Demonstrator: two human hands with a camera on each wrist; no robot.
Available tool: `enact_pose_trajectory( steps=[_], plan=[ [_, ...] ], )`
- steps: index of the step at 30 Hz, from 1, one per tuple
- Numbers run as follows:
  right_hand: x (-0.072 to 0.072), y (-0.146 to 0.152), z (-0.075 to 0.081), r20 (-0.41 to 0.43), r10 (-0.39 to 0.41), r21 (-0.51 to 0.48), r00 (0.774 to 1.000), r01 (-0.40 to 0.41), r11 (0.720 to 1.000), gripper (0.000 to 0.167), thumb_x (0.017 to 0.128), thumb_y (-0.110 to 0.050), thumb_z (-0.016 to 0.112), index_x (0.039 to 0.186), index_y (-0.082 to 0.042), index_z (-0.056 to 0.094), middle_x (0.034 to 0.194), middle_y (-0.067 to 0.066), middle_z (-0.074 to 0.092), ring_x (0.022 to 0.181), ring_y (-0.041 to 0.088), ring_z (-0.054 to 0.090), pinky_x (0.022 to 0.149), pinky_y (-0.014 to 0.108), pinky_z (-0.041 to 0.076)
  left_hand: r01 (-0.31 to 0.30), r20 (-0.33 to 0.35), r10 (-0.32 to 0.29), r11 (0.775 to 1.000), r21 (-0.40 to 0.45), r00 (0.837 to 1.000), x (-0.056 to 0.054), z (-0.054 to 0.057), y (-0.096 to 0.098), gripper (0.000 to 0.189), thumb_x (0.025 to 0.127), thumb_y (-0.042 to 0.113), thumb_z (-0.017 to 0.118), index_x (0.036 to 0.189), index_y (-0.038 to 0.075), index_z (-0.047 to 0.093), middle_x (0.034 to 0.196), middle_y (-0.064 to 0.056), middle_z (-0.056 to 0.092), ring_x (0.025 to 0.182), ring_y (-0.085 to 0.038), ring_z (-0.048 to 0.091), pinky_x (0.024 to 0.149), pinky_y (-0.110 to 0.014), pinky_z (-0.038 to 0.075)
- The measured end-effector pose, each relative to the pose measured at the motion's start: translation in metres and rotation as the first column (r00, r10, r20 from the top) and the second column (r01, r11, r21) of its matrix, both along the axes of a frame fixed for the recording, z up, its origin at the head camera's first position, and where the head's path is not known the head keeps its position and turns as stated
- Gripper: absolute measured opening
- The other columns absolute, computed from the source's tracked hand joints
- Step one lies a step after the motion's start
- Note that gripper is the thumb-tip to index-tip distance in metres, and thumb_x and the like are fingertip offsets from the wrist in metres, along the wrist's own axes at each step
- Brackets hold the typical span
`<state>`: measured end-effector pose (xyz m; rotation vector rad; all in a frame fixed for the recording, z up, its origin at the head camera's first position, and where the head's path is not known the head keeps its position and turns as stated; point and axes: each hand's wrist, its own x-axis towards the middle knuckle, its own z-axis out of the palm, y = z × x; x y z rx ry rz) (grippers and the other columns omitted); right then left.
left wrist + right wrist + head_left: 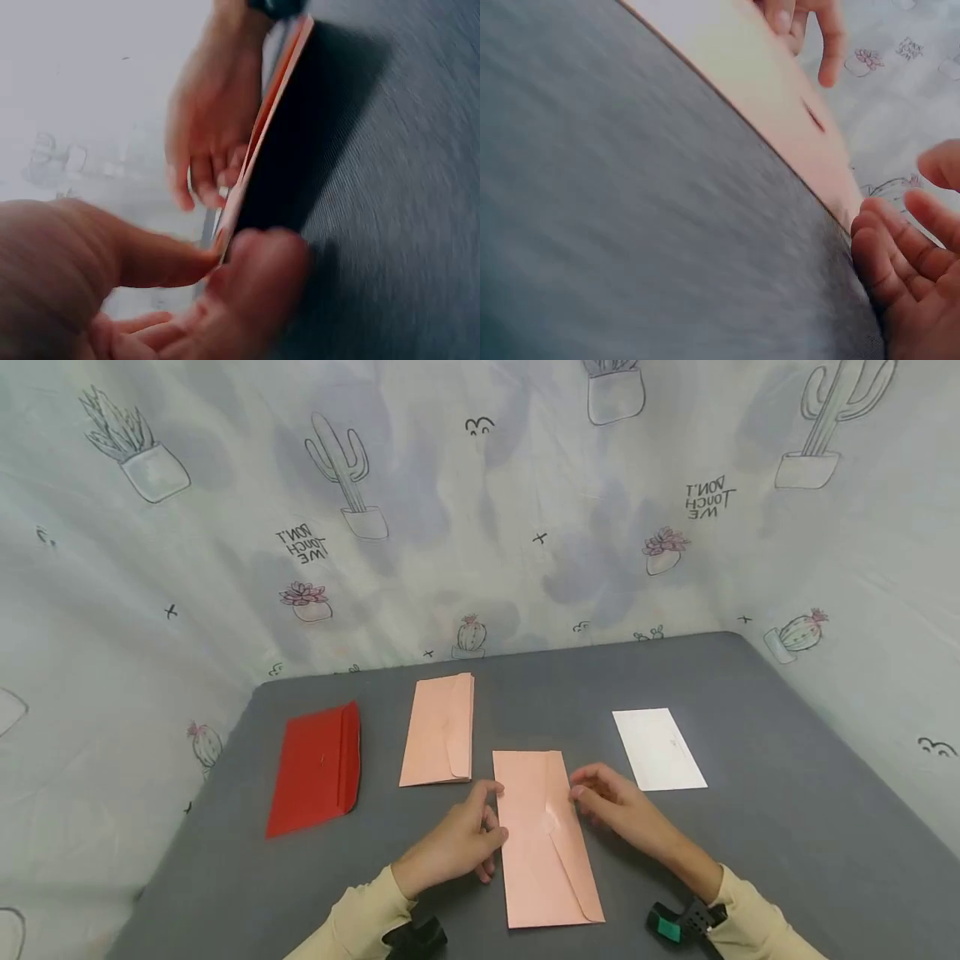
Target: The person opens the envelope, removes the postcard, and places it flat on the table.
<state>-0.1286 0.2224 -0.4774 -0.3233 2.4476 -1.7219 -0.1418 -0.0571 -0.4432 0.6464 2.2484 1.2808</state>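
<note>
On the desk (pixel 540 702) in the head view, the near pink envelope (pixel 528 860) is between both hands: the left hand (pixel 461 839) at its left edge, the right hand (pixel 618 806) at its right. Beyond and left of it lie stacked pink envelopes (pixel 437 731), farther left a red envelope (pixel 311 768), and to its right a white card (pixel 660 749).

In the left wrist view, thumb and forefinger pinch its edge, where paper layers part slightly.

In the right wrist view, the right fingers, loosely bent, touch its edge without gripping.

Handling it well seems to call for light, even edge pressure, avoiding creases. Whether any envelope contains something cannot be told.
</note>
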Motion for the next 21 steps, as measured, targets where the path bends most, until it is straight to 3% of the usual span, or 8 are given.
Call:
enact_pose_trajectory(
  steps=[2,3,6,8,10,13,15,21],
  plan=[
    [0.006,-0.001,0.002,-0.056,0.011,0.062,0.998,-0.008,0.998,0.028,0.103,-0.024,0.059,0.126,-0.008,0.059,0.112,0.008,0.067,0.092,0.007,0.061,0.076,0.024,0.053,-0.021,-0.213,-0.007,0.992,-0.127,0.977,0.001,0.003,0.001,0.044,0.099,0.009,0.059,0.140,0.004,0.046,0.076,0.001,0.058,0.052,-0.005,0.053,0.048,-0.022,0.046],
    [0.009,-0.002,0.003,-0.089,0.024,0.093,0.996,-0.016,0.995,0.027,0.103,-0.025,0.061,0.125,-0.010,0.060,0.112,0.005,0.067,0.094,0.007,0.061,0.079,0.024,0.052,-0.035,-0.318,-0.027,0.981,-0.189,0.948,0.003,0.005,0.002,0.040,0.098,0.011,0.061,0.137,0.005,0.051,0.078,0.002,0.059,0.056,-0.005,0.052,0.050,-0.021,0.045],
    [0.016,-0.007,0.007,-0.210,0.095,0.246,0.973,-0.042,0.968,0.025,0.100,-0.028,0.065,0.121,-0.015,0.064,0.114,0.000,0.065,0.101,0.010,0.057,0.084,0.029,0.051,-0.041,-0.545,-0.177,0.931,-0.363,0.819,0.006,0.010,0.005,0.034,0.099,0.023,0.065,0.130,0.012,0.062,0.104,0.000,0.066,0.089,-0.011,0.059,0.073,-0.029,0.053],
    [0.016,-0.011,0.007,-0.268,0.157,0.362,0.951,-0.051,0.931,0.029,0.097,-0.032,0.068,0.121,-0.016,0.065,0.120,0.001,0.063,0.109,0.015,0.055,0.091,0.036,0.050,0.004,-0.574,-0.309,0.883,-0.470,0.759,0.007,0.012,0.009,0.036,0.097,0.030,0.067,0.130,0.016,0.064,0.128,-0.004,0.063,0.115,-0.018,0.057,0.094,-0.037,0.052],
    [0.013,-0.017,0.008,-0.306,0.212,0.484,0.928,-0.041,0.874,0.037,0.094,-0.040,0.071,0.122,-0.018,0.065,0.127,0.002,0.061,0.117,0.021,0.051,0.096,0.045,0.046,0.058,-0.545,-0.438,0.814,-0.578,0.715,0.006,0.014,0.014,0.040,0.094,0.037,0.071,0.128,0.018,0.065,0.138,-0.005,0.060,0.125,-0.023,0.056,0.100,-0.043,0.051],
    [0.007,-0.025,0.011,-0.321,0.241,0.601,0.916,0.000,0.800,0.049,0.089,-0.047,0.072,0.128,-0.019,0.063,0.135,0.005,0.059,0.126,0.030,0.049,0.100,0.053,0.042,0.084,-0.490,-0.531,0.732,-0.676,0.691,0.005,0.019,0.025,0.038,0.087,0.039,0.078,0.118,0.020,0.067,0.122,-0.002,0.064,0.107,-0.018,0.062,0.080,-0.038,0.056],
    [0.006,-0.029,0.012,-0.317,0.239,0.642,0.918,0.022,0.766,0.052,0.089,-0.049,0.071,0.130,-0.018,0.063,0.136,0.007,0.058,0.127,0.033,0.048,0.099,0.055,0.040,0.082,-0.476,-0.559,0.702,-0.708,0.679,0.007,0.021,0.031,0.035,0.083,0.039,0.080,0.109,0.020,0.068,0.108,0.000,0.064,0.090,-0.014,0.062,0.066,-0.034,0.054],
    [0.026,-0.034,0.016,-0.263,0.232,0.695,0.937,0.018,0.719,0.066,0.087,-0.055,0.069,0.139,-0.017,0.059,0.149,0.015,0.051,0.135,0.039,0.045,0.107,0.062,0.038,0.041,-0.526,-0.580,0.695,-0.718,0.622,0.017,0.024,0.034,0.032,0.082,0.040,0.082,0.103,0.019,0.070,0.101,-0.001,0.067,0.075,-0.013,0.065,0.059,-0.034,0.056]
  ],
)
